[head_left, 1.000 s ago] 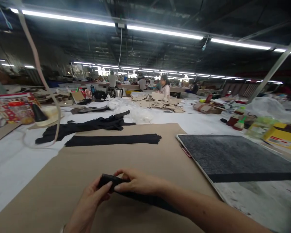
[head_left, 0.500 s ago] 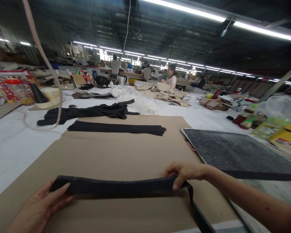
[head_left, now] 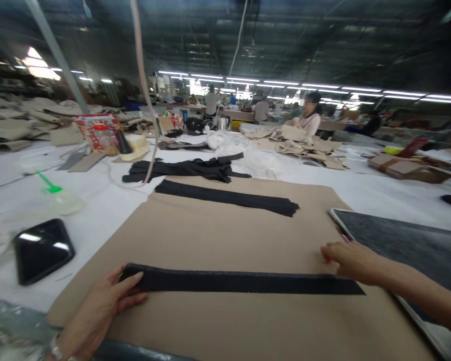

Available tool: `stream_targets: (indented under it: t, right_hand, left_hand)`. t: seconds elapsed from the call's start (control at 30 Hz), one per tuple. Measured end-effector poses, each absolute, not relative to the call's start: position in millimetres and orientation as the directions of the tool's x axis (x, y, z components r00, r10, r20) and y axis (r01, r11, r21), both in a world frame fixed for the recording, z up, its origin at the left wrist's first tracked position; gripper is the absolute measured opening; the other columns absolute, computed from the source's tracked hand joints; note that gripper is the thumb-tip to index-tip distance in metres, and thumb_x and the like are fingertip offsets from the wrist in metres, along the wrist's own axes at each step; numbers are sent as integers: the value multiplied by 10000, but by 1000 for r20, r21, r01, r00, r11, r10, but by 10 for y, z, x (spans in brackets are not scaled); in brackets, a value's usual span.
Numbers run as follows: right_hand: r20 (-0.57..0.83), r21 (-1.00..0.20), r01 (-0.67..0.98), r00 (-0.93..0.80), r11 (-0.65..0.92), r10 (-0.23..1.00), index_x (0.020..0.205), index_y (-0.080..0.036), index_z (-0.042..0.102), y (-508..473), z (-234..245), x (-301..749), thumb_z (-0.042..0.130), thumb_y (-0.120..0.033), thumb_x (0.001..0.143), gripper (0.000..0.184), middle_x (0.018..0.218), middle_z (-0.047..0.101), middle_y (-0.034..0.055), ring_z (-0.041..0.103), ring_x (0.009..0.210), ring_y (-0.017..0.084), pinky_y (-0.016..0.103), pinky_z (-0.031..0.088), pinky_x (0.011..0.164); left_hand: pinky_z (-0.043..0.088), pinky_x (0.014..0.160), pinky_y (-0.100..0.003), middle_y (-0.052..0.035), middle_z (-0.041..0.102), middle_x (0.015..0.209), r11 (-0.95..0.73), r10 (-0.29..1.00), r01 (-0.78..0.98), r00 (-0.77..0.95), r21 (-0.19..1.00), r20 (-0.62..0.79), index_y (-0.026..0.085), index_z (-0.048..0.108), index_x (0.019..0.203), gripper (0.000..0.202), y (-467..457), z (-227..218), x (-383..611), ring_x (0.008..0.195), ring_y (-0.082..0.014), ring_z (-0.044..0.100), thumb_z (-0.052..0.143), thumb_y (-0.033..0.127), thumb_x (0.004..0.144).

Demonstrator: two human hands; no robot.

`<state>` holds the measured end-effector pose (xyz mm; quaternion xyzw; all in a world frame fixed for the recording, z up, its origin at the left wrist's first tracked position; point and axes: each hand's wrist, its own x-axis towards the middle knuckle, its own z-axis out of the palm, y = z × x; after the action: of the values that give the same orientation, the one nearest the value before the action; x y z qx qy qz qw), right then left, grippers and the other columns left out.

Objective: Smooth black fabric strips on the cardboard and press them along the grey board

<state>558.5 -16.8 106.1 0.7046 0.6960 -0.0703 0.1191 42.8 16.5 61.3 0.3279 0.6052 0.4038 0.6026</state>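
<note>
A long black strip [head_left: 244, 282] of fabric or leather-like material lies across the brown sheet [head_left: 225, 235] in front of me. My left hand [head_left: 105, 306] grips its left end, thumb on top and fingers beneath. Just above the strip's right end, my right hand [head_left: 355, 261] has bent fingers with a gap to the thumb, and nothing shows between them. Farther back on the sheet is a flat stack of black strips [head_left: 225, 197]. Behind that, a loose tangled pile of black strips [head_left: 184, 169] rests partly on the white table cover.
At right, a dark grey board [head_left: 398, 240] with a pale edge borders the sheet. A black phone-like slab [head_left: 44, 250] and a green-handled brush [head_left: 52, 188] lie left. A cable [head_left: 143, 85] hangs over the table. Beyond are plastic wrap [head_left: 244, 150], tan pieces [head_left: 296, 140] and a seated person [head_left: 308, 118].
The view has turned left. The strip has come down flat onto the sheet. My right hand has let go of its right end, and the dangling tail there is no longer seen.
</note>
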Motion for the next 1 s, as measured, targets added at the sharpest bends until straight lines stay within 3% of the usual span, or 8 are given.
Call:
stream_targets:
  t: [0.1, 0.23, 0.3, 0.43, 0.67, 0.77, 0.87, 1.0]
  right_hand:
    - [-95, 65, 992, -106, 113, 990, 885, -200, 643, 3, 1104, 5091, 553, -129, 734, 189, 944, 619, 106, 582, 908, 277, 389, 404, 789]
    - [-97, -455, 828, -413, 328, 906, 1074, -223, 609, 191, 1217, 3864, 504, -264, 864, 239, 1082, 603, 89, 568, 990, 211, 325, 414, 871]
    - [-23, -581, 710, -502, 397, 865, 1120, -204, 605, 282, 1197, 3237, 503, -247, 866, 276, 1117, 599, 87, 543, 1048, 208, 328, 387, 928]
    - [-14, -621, 637, -592, 457, 806, 1223, -180, 562, 474, 989, 2366, 528, -292, 851, 390, 1182, 590, 106, 507, 1112, 245, 383, 354, 946]
    - [-56, -621, 690, -513, 372, 856, 914, -229, 632, 579, 649, 1917, 538, -190, 774, 172, 907, 659, 19, 557, 913, 203, 361, 335, 830]
    - [-27, -604, 705, -484, 372, 874, 914, -224, 621, 581, 568, 1882, 541, -173, 767, 175, 934, 651, 20, 540, 946, 207, 371, 317, 850]
    - [4, -597, 695, -495, 399, 869, 925, -218, 621, 603, 524, 1861, 544, -171, 772, 178, 955, 638, 27, 527, 962, 207, 363, 327, 862]
    - [36, -612, 653, -540, 446, 841, 947, -201, 622, 640, 513, 1841, 545, -150, 775, 195, 967, 619, 36, 518, 962, 189, 319, 356, 868]
  left_hand:
    - [587, 604, -309, -30, 670, 842, 431, 895, -78, -92, 899, -437, 166, 595, 861, 429, 189, 676, 426, 738, -190, 648, 816, 356, 546]
    - [569, 595, -296, -22, 651, 779, 399, 909, -67, -100, 914, -404, 162, 575, 828, 354, 188, 692, 413, 717, -170, 633, 770, 361, 609]
    - [564, 596, -294, -15, 642, 766, 384, 917, -64, -96, 921, -388, 164, 571, 819, 342, 176, 683, 411, 714, -167, 629, 759, 365, 616]
    - [561, 608, -315, -29, 648, 783, 351, 932, -61, -77, 934, -355, 162, 566, 824, 346, 171, 634, 399, 724, -182, 634, 730, 399, 632]
    - [560, 605, -359, -65, 649, 871, 272, 953, 58, -153, 961, -261, 180, 565, 894, 386, 181, 526, 291, 828, -260, 643, 703, 440, 646]
    - [543, 781, -398, -63, 623, 1018, 111, 959, 326, -282, 939, -16, 230, 580, 1008, 368, 131, 441, 188, 972, -268, 607, 670, 410, 699]
    - [478, 941, -369, -42, 625, 1101, -306, 903, 740, 28, 599, 428, 273, 613, 1075, 257, 67, 280, 73, 1055, -220, 578, 528, 296, 833]
    - [483, 943, -291, -36, 638, 1158, -588, 727, 798, 453, 128, 516, 247, 551, 1222, 403, 25, 39, -27, 1079, -179, 576, 447, 134, 850]
